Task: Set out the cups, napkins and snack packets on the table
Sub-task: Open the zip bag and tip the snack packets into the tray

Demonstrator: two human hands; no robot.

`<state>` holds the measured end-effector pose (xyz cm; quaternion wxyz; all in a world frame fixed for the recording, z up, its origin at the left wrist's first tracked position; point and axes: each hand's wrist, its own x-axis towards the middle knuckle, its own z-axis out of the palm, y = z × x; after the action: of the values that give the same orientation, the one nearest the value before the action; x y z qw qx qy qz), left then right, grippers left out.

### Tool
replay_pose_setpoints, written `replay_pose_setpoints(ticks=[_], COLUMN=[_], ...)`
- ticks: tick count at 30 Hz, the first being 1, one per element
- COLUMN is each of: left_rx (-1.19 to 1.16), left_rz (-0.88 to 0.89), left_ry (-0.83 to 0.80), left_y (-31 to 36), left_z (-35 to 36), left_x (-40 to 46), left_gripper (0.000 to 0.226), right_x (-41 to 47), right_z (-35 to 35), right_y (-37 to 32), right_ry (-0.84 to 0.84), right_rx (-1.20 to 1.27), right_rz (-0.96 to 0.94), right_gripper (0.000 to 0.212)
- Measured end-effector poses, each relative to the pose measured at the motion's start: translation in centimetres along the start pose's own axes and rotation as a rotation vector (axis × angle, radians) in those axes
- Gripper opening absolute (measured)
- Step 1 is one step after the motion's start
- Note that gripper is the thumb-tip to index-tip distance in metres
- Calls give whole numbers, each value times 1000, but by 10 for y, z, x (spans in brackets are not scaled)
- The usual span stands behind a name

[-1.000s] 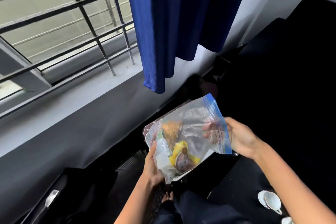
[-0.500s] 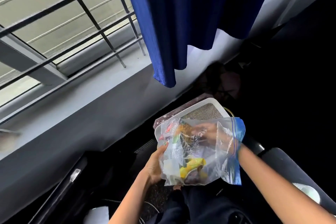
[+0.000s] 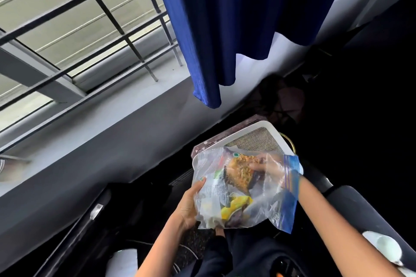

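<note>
A clear zip bag (image 3: 265,209) with a blue seal strip hangs in front of me, low in the view. It holds several snack packets: an orange-brown one (image 3: 242,171) near the top and a yellow one (image 3: 236,206) lower down. My left hand (image 3: 188,207) grips the bag's left side from outside. My right hand (image 3: 267,167) is inside the bag through its mouth, fingers closed on the orange-brown packet. A white cup (image 3: 382,246) sits at the lower right.
Just behind the bag stands a white tray (image 3: 261,126) with a woven mat inside. A blue curtain (image 3: 225,18) hangs above. A barred window (image 3: 78,29) and grey sill fill the left. Dark furniture surrounds my legs.
My right hand went from holding the bag's seal edge to reaching inside it and closing on the orange-brown packet. The view swung up and the white tray came into sight.
</note>
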<state>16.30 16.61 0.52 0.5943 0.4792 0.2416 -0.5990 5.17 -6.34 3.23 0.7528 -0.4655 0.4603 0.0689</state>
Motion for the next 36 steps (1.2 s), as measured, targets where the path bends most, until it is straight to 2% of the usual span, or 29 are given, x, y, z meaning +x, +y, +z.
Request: replay_pose_setpoints(ticks=[2,5,10,15,18,24,26,28,31,33,36], left_rx=[-33,-118,-161,-148,-123,-123,-129,-136,-147,-156,-167], left_rz=[33,84,105,112,120,124,135,138,136,132,125], left_ry=[8,26,62,116,169,222,217,209,214,209,216], left_y=[1,7,13,11,8,0,-1,-3,-8,-9,-9], left_z=[-5,-17,-40,-51,-50,-49,-46,-41,-36,-34,-31], left_x=[1,0,-8,-11,-8,-1,2,3,3,2,0], left_gripper=[42,37,45,58,60,63,61,60,62,64,63], right_x=[0,-2,6,37,64,110,117,118,107,97,75], right_z=[-16,-38,-69,-67,-63,-61,-61,-61,-56,-51,-37], right_y=[-4,-10,-6,2,5,16,24,33,40,39,33], right_ry=[-16,124,337,540,562,492,593,742,804,749,450], right_rx=[-10,-34,85,243,295,310,187,-53,-222,-175,-91], right_rz=[58,70,100,133,171,212,212,189,128,45,-54], right_gripper=[16,18,34,42,45,47,47,43,34,22,10])
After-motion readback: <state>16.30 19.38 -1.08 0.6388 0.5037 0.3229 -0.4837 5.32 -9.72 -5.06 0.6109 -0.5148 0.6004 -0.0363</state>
